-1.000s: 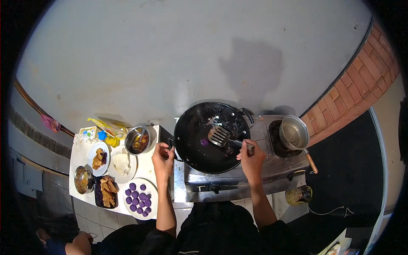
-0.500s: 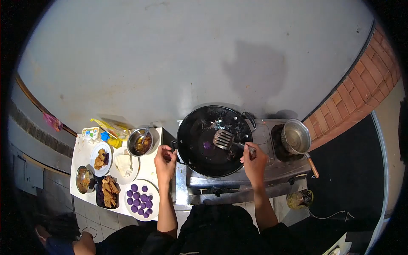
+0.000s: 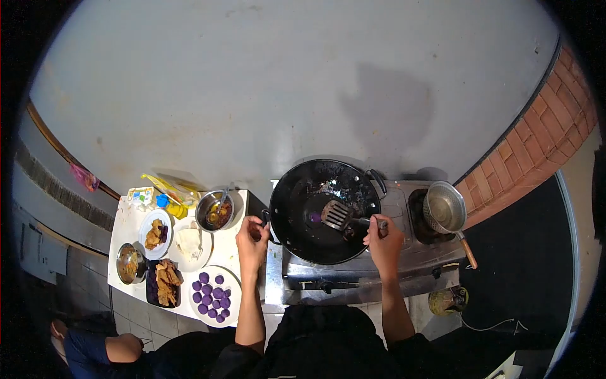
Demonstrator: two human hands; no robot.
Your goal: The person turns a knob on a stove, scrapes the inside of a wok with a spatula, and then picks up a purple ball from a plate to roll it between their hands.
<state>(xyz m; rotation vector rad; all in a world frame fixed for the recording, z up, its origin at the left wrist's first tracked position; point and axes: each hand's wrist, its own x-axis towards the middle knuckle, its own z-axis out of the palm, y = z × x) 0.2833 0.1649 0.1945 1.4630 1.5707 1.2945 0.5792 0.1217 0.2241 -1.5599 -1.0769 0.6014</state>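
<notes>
A black wok (image 3: 325,249) sits on the stove with dark oily residue inside. My left hand (image 3: 252,243) is closed, fingers curled at the wok's left loop handle (image 3: 267,221). In my right hand (image 3: 384,243) is the handle of a slotted spatula (image 3: 337,215). Its metal head lies inside the wok, beside a small purple piece (image 3: 315,216). Left of my left hand, a white plate (image 3: 232,278) bears several purple balls (image 3: 217,292).
A small saucepan (image 3: 445,208) with a wooden handle stands on the right burner. On the white side table are a metal bowl (image 3: 214,210) with a spoon, a black tray (image 3: 151,294) of fried food, plates and a yellow bottle (image 3: 173,206). A person's leg (image 3: 95,347) shows lower left.
The whole view has shifted slightly, so everything sits a little further right. My hands keep their holds, and the spatula stays by the purple piece. At lower left, the other person's leg has come further into view.
</notes>
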